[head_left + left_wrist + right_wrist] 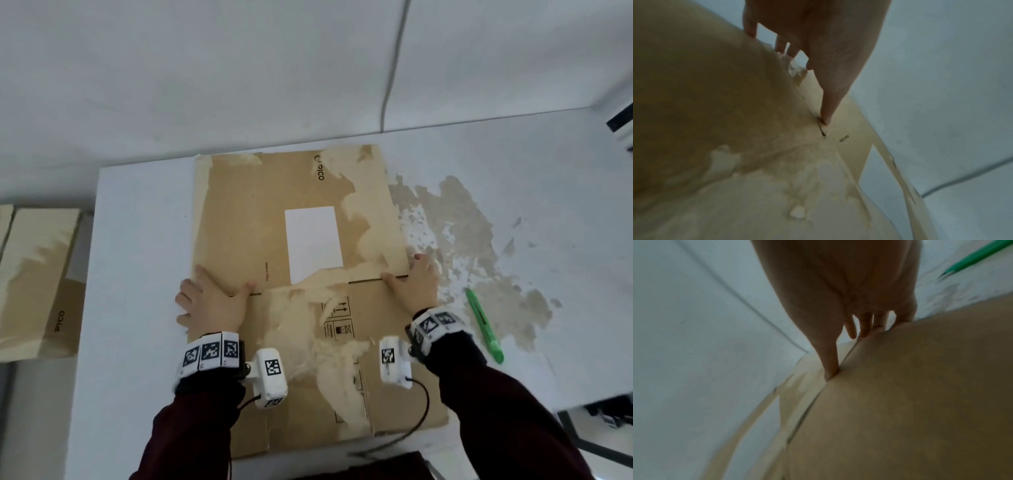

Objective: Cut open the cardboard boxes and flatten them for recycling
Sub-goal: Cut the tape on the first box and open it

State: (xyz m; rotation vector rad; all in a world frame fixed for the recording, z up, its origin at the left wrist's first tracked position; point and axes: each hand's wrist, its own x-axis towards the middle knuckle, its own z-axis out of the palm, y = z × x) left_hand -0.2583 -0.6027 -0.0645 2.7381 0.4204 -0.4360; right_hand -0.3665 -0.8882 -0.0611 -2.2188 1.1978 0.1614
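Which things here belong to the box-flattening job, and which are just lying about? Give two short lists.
Part of the job:
- flattened cardboard box on the white table
- left hand and right hand, pressing on it
- green cutter, lying to the right
- second cardboard box, left of the table

Lying about:
- grey cable on the wall
- torn paper residue on the table

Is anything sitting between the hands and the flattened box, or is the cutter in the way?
Nothing visible is in the way. The left hand and right hand already rest on the flattened box, one at each side edge. The green cutter lies on the table beside the right hand, off the cardboard.
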